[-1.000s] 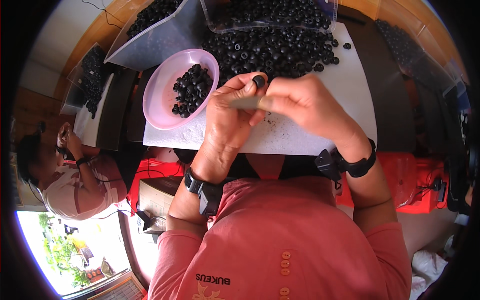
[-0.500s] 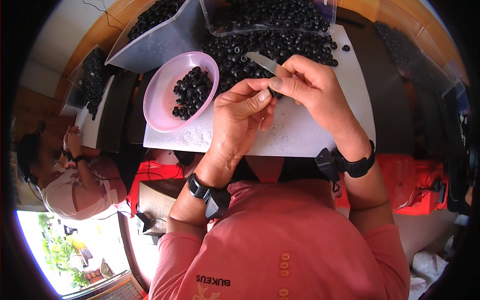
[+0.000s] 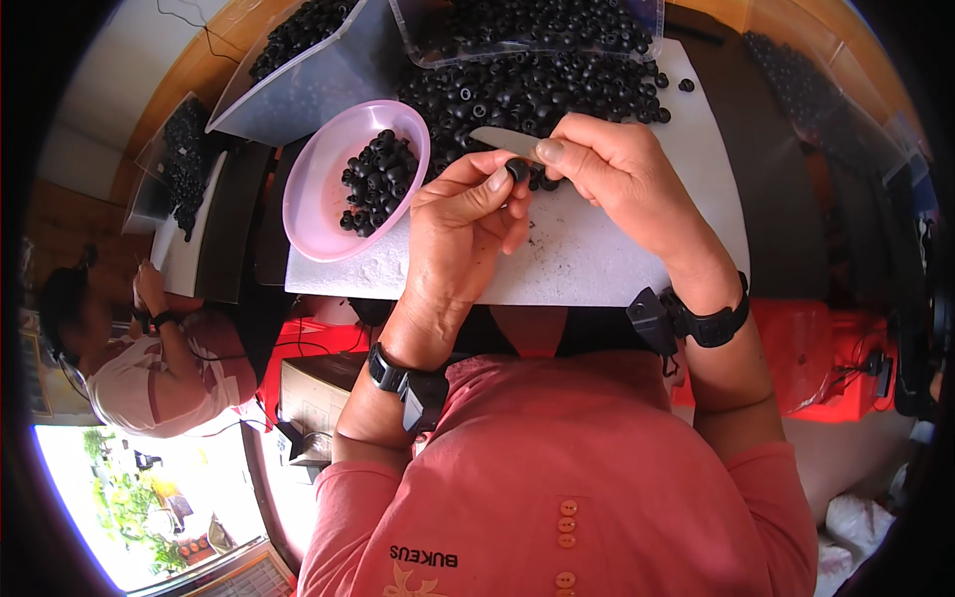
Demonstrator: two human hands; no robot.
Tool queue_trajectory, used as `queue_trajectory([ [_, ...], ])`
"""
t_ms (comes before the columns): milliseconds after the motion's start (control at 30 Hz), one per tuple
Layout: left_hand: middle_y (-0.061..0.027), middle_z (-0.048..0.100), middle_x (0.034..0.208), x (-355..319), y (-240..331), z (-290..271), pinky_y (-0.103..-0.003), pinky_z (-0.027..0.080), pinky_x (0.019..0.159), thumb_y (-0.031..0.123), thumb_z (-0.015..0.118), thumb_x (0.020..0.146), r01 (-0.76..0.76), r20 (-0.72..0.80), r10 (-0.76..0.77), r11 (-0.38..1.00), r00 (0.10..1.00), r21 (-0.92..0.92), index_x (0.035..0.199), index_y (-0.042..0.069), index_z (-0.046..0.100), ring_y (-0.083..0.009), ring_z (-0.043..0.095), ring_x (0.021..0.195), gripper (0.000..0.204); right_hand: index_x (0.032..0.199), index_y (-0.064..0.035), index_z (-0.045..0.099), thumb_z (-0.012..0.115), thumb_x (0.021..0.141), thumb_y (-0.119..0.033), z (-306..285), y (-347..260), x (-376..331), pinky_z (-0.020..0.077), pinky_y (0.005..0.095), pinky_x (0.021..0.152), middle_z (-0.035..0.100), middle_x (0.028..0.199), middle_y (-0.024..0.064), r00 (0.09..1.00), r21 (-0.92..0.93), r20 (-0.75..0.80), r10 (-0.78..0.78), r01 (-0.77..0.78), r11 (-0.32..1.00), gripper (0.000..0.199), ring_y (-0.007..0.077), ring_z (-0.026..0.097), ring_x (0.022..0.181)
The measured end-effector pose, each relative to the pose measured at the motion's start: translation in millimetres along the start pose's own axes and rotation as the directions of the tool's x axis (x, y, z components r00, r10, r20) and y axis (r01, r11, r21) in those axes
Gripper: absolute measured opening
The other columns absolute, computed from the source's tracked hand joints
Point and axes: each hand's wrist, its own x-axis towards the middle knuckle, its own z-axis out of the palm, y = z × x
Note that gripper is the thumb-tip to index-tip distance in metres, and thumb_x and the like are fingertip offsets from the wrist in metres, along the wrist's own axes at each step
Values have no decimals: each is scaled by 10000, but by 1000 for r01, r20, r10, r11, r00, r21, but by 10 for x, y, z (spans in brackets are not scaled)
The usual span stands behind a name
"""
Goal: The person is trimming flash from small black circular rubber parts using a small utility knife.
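Observation:
Between thumb and fingers, my left hand [image 3: 463,209] pinches a small round black part [image 3: 517,169] with a hollow end. My right hand [image 3: 622,174] grips a knife [image 3: 502,139], its pale blade pointing left just above the black part. Both hands are close together over a white board [image 3: 597,264] scattered with dark crumbs. A pink oval bowl [image 3: 308,214] holding a heap of similar black parts stands left of my left hand. Beyond my hands lies a spread pile of loose black parts [image 3: 477,95].
At the back are a clear plastic bin [image 3: 527,58] and a tilted translucent bin [image 3: 308,90], both with black parts. A co-worker [image 3: 169,368] sits at the left by another board. A cardboard box [image 3: 310,403] stands below the table's left side.
My hands have drawn slightly apart. The left has shifted a little left, turning the black part into view; the knife has tilted flatter and moved left.

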Motion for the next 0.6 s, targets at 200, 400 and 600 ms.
queue_trajectory([
  [200, -118, 653, 875, -15, -11, 13, -272, 456, 503, 65, 593, 985, 17, -22, -16, 1000, 1000, 3, 1077, -43, 624, -173, 613, 725, 145, 821, -13, 648, 621, 966, -239, 14, -10, -4, 424, 338, 535, 628, 639, 103, 1000, -94, -3, -10, 9, 996, 270, 181, 553, 547],
  [400, -114, 652, 868, -19, -12, 22, -269, 451, 502, 63, 591, 985, 31, -21, -31, 999, 999, 10, 1061, -42, 627, -166, 611, 718, 134, 812, -13, 636, 630, 956, -236, 25, -1, -3, 416, 359, 534, 601, 620, 121, 1000, -124, 7, -15, 16, 992, 265, 218, 550, 539],
  [600, -112, 651, 858, -16, -7, 14, -267, 446, 500, 57, 587, 984, 36, 0, -36, 999, 999, -2, 1047, -43, 630, -159, 607, 710, 126, 805, -12, 629, 633, 953, -241, 36, 13, 0, 409, 369, 532, 579, 610, 131, 1000, -134, 6, -25, 25, 991, 273, 235, 536, 531],
])
